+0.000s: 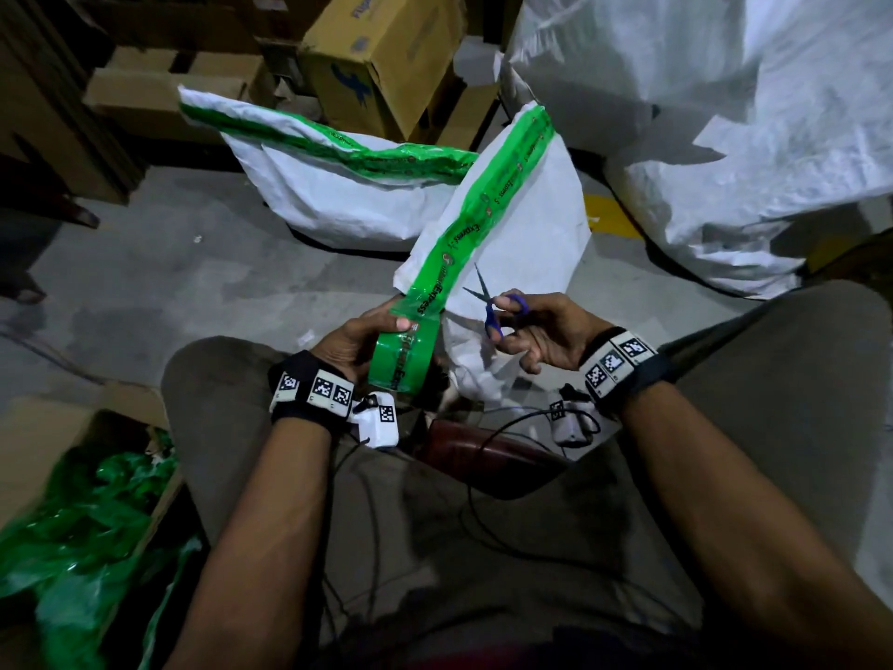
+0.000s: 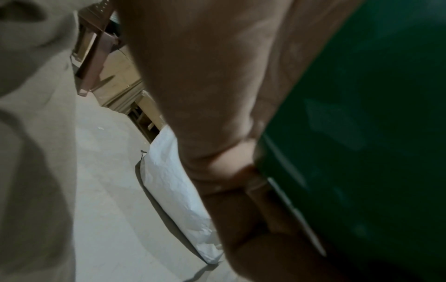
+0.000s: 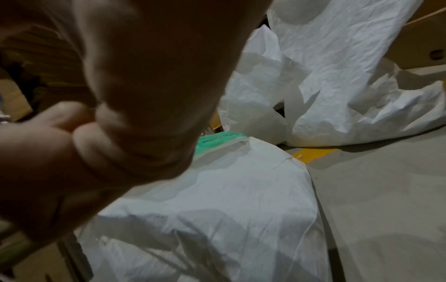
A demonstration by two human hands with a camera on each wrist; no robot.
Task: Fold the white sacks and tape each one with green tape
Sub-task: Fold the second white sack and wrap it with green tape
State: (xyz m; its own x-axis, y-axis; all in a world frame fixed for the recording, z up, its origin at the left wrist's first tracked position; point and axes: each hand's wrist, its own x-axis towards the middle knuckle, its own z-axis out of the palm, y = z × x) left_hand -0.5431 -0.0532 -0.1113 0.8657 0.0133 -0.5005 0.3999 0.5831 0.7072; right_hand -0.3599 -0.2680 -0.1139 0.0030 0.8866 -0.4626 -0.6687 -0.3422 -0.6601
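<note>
Left hand (image 1: 360, 338) grips the green tape roll (image 1: 403, 362) at knee height. Its strip (image 1: 476, 205) runs up and away along the folded white sack (image 1: 522, 234) propped against the knees. Right hand (image 1: 541, 331) has fingers through the purple scissors (image 1: 497, 309), blades parted and tips pointing up, just right of the strip near the roll. The likely cut line lies leftward of the blades, across the strip's long axis. Open floor lies left; the wrist views are too blurred to confirm the grip. A taped sack (image 1: 338, 186) lies beyond.
</note>
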